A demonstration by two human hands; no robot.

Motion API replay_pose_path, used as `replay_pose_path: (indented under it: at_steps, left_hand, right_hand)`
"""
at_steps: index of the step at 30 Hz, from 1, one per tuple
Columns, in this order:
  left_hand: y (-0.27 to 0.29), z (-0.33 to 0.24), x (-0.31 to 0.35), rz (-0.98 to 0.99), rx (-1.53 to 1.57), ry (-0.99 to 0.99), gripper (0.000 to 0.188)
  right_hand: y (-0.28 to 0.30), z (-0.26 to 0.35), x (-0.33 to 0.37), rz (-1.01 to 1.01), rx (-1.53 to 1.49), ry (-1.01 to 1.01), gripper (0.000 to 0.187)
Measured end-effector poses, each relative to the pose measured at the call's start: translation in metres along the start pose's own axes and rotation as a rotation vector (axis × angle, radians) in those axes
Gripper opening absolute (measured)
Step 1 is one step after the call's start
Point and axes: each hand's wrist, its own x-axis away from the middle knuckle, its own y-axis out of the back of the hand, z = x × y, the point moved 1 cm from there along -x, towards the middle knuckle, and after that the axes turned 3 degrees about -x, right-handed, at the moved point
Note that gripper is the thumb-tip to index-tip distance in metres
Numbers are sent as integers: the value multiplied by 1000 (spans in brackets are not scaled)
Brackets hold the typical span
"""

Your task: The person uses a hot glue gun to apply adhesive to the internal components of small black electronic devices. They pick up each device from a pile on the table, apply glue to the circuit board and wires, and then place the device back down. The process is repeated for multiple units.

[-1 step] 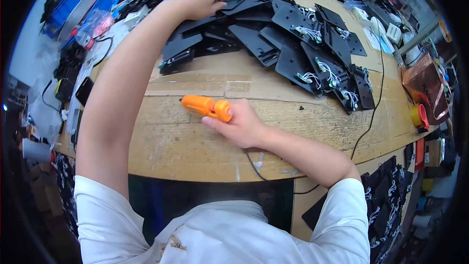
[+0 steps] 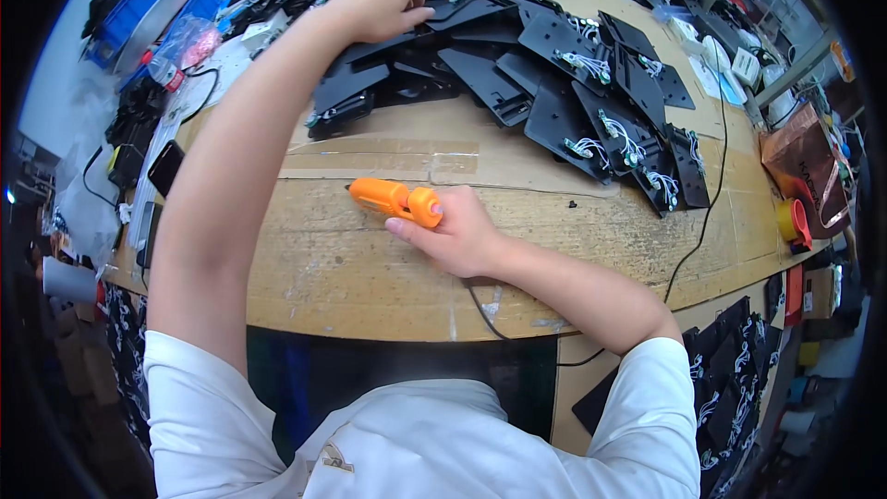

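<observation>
My right hand [image 2: 467,233] is wrapped round an orange hot glue gun [image 2: 383,196] above the bare tabletop, its dark nozzle pointing left. Most of the gun's handle is hidden in my palm. With the arm stretched far forward, my left hand [image 2: 381,6] hovers at the upper left part of a heap of flat black plastic panels [image 2: 485,83]. Its fingers are bent and the thumb stands apart from them; no held thing shows between them. Some panels carry small green boards with white wires [image 2: 617,132], mostly on the heap's right side.
A black cord [image 2: 484,316] drops over the front edge of the wooden table [image 2: 370,291]. Another thin cable [image 2: 710,212] runs down the right side. Blue bins [image 2: 139,2] stand far left, a copper-coloured bag [image 2: 802,159] at right. More wired panels [image 2: 735,379] lie below right.
The whole picture has shifted very slightly. My left hand's fingers and thumb are a little farther apart; the glue gun stays in my right hand.
</observation>
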Motion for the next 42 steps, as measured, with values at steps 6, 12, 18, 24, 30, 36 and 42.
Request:
replay_pose_path:
  at_steps: [6,12,18,24,30,36,42]
  left_hand:
    - [-36,-25,-11,-80,12,205,51]
    - [-21,-55,-5,-3,-201,291,22]
    - [13,-48,29,-460,-184,230,18]
    - [7,-52,87,-410,-152,308,13]
    - [-7,-41,118,-473,-201,151,21]
    - [37,-63,252,-892,271,474,16]
    - [12,-117,370,-864,930,896,17]
  right_hand:
    - [-8,-4,-3,-11,64,16,36]
    - [-11,1,1,-31,-176,-81,26]
    - [-15,-6,7,-25,-288,-93,19]
    - [-17,-12,4,-29,-302,-54,18]
    - [-15,-16,0,-12,-285,-34,20]
    - [-7,-21,3,-121,-385,-88,29]
    - [7,-30,5,-132,-571,-201,35]
